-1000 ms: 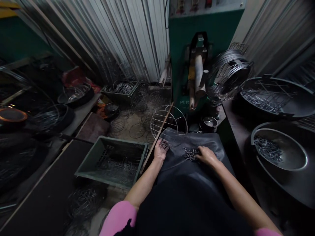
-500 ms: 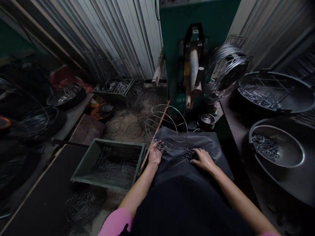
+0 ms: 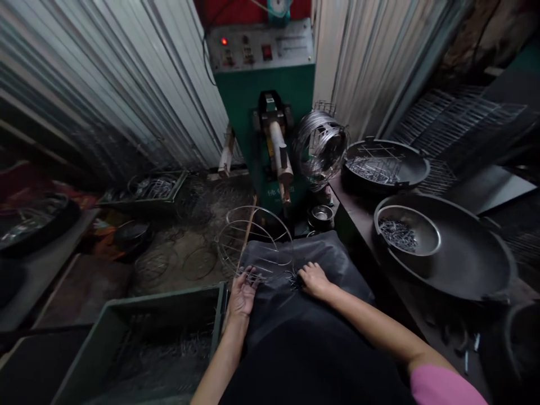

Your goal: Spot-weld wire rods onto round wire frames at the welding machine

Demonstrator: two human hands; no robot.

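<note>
My left hand lies palm up at the left edge of the dark apron on my lap, fingers curled round the rim wire of a round wire frame. The frame stands tilted over my knees, in front of the green machine. My right hand rests palm down on the apron, fingers bent over a small heap of short wire pieces. What the fingers pinch is hidden.
A green plastic crate with wire pieces sits at my left. On the right bench are a metal bowl of wire bits inside a large black pan, another pan and a wire coil. Wire rings litter the floor.
The view has swung up and to the right, showing the machine's control panel. Both hands stay on the apron; the left has slid slightly along the frame's rim.
</note>
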